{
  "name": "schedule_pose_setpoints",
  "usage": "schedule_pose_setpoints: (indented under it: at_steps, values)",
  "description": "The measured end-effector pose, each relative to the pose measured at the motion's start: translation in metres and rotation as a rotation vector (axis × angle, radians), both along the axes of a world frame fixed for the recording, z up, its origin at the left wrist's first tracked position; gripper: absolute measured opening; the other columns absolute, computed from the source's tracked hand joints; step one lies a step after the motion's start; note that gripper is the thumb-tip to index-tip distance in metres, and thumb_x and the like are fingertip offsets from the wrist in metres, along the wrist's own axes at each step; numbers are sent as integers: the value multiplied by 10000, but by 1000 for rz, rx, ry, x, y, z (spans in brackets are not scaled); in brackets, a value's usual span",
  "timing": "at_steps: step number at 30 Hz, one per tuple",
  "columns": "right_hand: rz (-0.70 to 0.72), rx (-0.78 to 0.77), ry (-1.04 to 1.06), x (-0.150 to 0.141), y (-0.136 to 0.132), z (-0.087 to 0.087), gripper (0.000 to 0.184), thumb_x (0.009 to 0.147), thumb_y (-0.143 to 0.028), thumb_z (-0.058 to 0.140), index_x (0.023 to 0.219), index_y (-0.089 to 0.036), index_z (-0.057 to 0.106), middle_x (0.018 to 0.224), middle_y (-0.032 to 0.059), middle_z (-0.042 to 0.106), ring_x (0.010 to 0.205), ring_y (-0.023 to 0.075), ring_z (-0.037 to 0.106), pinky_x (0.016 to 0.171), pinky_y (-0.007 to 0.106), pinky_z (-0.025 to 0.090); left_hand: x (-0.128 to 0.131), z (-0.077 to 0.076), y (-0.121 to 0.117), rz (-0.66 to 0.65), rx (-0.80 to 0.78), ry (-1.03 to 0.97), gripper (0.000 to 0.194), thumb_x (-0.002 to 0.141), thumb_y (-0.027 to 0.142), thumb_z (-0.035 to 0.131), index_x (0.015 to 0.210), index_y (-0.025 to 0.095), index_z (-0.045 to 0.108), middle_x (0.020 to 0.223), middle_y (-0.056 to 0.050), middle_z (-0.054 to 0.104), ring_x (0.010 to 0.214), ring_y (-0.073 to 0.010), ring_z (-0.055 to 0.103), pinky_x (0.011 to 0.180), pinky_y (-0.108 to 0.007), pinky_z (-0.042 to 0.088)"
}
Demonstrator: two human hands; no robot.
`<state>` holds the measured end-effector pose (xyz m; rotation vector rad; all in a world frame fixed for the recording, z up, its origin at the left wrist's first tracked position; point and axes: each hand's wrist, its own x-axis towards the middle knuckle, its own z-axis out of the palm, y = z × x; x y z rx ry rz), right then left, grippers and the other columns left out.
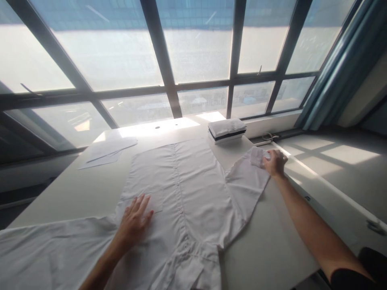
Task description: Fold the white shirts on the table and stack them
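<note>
A white button-up shirt [199, 181] lies front side up across the table, its hem toward the window and its collar near me. My left hand [136, 217] rests flat on the shirt's chest, by the pocket, with the fingers spread. At the table's right edge my right hand [275, 162] pinches the cuff [256, 156] of one sleeve, which is bent outward and up from the shoulder. The other sleeve [54, 245] stretches out to the left, partly beyond the view.
The white table [72, 193] stands against large windows. A stack of folded clothes [227, 131] sits at its far right, and sheets of paper [105, 153] lie at the far left. A blue curtain [335, 80] hangs on the right, above the sunlit floor.
</note>
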<state>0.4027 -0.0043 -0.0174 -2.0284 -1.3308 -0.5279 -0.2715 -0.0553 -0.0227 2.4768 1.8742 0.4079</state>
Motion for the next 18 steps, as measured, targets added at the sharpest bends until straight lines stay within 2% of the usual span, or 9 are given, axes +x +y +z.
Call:
schedule_pose_setpoints:
  at_steps: [4, 7, 9, 11, 15, 18]
  values:
    - [12, 34, -13, -16, -5, 13, 142, 872, -314, 559, 939, -204, 618, 1058, 125, 637, 1073, 301, 527, 1037, 454, 321, 40, 31, 4, -159, -26, -125, 666, 981, 559, 410, 1491, 149, 530, 1590, -174, 457, 1528, -378, 312, 1207, -585, 319]
    - [90, 53, -48, -34, -12, 26, 100, 881, -300, 558, 834, -218, 589, 1018, 116, 651, 1032, 294, 536, 1047, 455, 304, 89, 58, 8, -295, -122, -282, 623, 981, 554, 463, 1486, 198, 537, 1582, -127, 480, 1487, -325, 406, 1221, -528, 331]
    - [135, 91, -51, -49, -19, 35, 110, 897, -288, 556, 814, -221, 585, 1003, 111, 662, 1027, 296, 542, 1040, 460, 305, 126, 69, 13, -345, -207, -430, 576, 974, 533, 509, 1448, 214, 578, 1530, -119, 543, 1430, -315, 484, 1216, -521, 341]
    - [164, 139, -30, -67, -27, 45, 129, 927, -281, 543, 822, -222, 590, 1001, 112, 671, 1028, 298, 552, 1011, 455, 327, 161, 72, 19, -383, -349, -637, 522, 936, 529, 596, 1356, 223, 655, 1425, -128, 634, 1335, -322, 574, 1157, -507, 419]
    - [235, 212, 56, -109, -42, 61, 203, 991, -320, 514, 825, -228, 584, 901, 101, 677, 920, 281, 594, 896, 410, 397, 218, 65, 27, -454, -757, -1031, 481, 868, 520, 740, 1198, 171, 723, 1174, -163, 749, 1062, -301, 716, 977, -449, 536]
    - [341, 240, 136, -150, -55, 64, 226, 1013, -346, 530, 826, -234, 586, 811, 69, 674, 819, 259, 612, 826, 382, 427, 245, 60, 28, -444, -1020, -1195, 517, 906, 534, 716, 1242, 142, 685, 1197, -188, 737, 1040, -284, 726, 986, -445, 523]
